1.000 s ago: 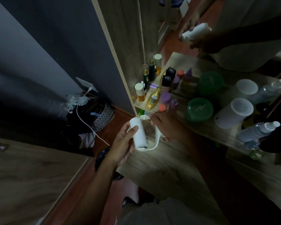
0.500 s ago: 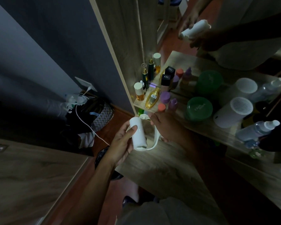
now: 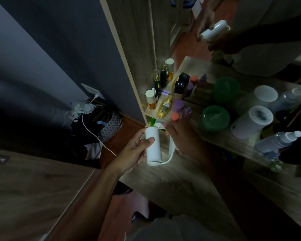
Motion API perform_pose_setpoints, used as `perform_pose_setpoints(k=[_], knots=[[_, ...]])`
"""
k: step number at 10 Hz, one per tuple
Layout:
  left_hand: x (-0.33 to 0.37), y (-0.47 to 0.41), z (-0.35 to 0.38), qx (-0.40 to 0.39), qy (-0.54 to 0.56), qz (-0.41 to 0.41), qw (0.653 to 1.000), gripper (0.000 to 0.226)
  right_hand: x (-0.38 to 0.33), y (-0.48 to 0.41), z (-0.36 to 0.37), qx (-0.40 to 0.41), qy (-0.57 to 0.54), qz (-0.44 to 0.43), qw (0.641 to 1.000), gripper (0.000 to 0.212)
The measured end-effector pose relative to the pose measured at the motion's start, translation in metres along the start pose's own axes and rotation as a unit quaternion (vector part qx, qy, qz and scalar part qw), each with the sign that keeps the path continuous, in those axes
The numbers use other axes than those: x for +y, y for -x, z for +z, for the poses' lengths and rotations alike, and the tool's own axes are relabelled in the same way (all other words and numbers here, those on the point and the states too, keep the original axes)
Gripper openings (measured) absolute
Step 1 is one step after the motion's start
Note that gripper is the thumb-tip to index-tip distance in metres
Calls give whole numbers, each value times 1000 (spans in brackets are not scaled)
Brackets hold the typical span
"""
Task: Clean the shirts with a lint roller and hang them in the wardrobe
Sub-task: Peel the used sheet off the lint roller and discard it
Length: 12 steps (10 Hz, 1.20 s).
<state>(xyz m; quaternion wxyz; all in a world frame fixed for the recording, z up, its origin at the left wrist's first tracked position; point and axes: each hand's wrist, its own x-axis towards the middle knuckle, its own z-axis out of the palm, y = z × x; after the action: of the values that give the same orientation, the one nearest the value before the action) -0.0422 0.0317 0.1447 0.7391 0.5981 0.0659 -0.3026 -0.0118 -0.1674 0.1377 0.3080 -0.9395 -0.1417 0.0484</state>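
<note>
I hold a white lint roller (image 3: pixel 153 146) upright over the edge of a wooden dressing table (image 3: pixel 174 181). My left hand (image 3: pixel 130 153) wraps around its white cylinder, thumb on the front. My right hand (image 3: pixel 182 136) grips the roller's curved white handle on the right side. A mirror behind the table shows the same roller (image 3: pixel 214 30) and both hands reflected at the top right. No shirt or wardrobe interior is in view.
Several cosmetic bottles (image 3: pixel 165 105), a green jar (image 3: pixel 215 117), a white cylindrical device (image 3: pixel 252 122) and a spray bottle (image 3: pixel 278 141) crowd the table's back. A bag with clothes and a white cable (image 3: pixel 94 126) sits on the floor at left. A wooden panel (image 3: pixel 33 188) lies lower left.
Both hands and the lint roller stay almost in place; the view has shifted only slightly.
</note>
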Motion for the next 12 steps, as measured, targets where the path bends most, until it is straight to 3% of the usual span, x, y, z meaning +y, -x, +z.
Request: perform_pose_setpoints(k=[2,3,4,5,6,7,9,10,11,12], knots=[[6,1,6,4,-34,11,999,40,-13,0,-9,-66,-228,153,959,31],[7,1,6,17,-67,18,997,39,-8,1,-20,-112,-78,62,989,81],[14,4,5,8,-115,41,992,49,-1,-1,-13,-20,-52,30,998,80],[24,8,3,-12,-178,67,982,65,-5,-6,-15,38,-59,-16,997,26],[31,8,0,-26,-235,91,967,73,-15,-6,-7,39,-26,-39,998,50],[34,7,-4,-31,-260,101,960,75,-24,-6,-11,58,-56,-2,997,66],[36,13,-7,-30,-292,112,949,76,-32,-2,-9,93,-133,16,987,48],[36,19,-8,-16,-297,118,948,73,-35,-3,-10,9,-146,41,988,35],[37,29,-14,23,-289,122,949,72,-41,-3,-7,44,-89,-39,994,12],[43,47,-27,63,-280,126,950,70,-58,-9,-3,19,-208,-7,978,26]])
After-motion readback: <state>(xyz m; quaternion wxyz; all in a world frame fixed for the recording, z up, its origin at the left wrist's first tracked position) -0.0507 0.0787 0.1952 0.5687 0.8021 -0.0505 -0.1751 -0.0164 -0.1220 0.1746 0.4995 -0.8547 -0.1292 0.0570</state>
